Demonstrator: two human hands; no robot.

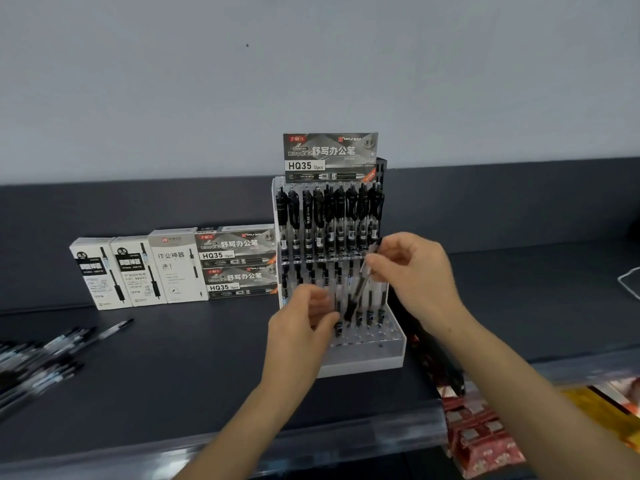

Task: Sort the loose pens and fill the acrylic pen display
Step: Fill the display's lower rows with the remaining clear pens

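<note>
Right hand (412, 271): fingers (375, 262) pinching the clear top end of one pen (358, 292). The pen is a slim clear barrel with a dark rubbery grip, tilted, its tip down-left over the front tier of the acrylic display (363, 362).

Left hand (304, 323): fingers (323, 306) curled in beside the pen's lower end. Motion blur, so can't tell if they're actually touching it.

The display is clear, stepped, with a drilled grid of round holes. The back row of pens (329, 216) is full, upright, black clips. The front row (375, 299) is part filled. A glossy grey header card (330, 155) marked HQ35 sits on top.

Loose pens (41, 355) lie heaped at far left on the matte dark shelf (190, 358). Left of the display stand white cartons (138, 271), with two stacked grey HQ35 cartons (239, 261) next to them. A clear plastic strip (242, 445) runs along the shelf's front edge.
</note>
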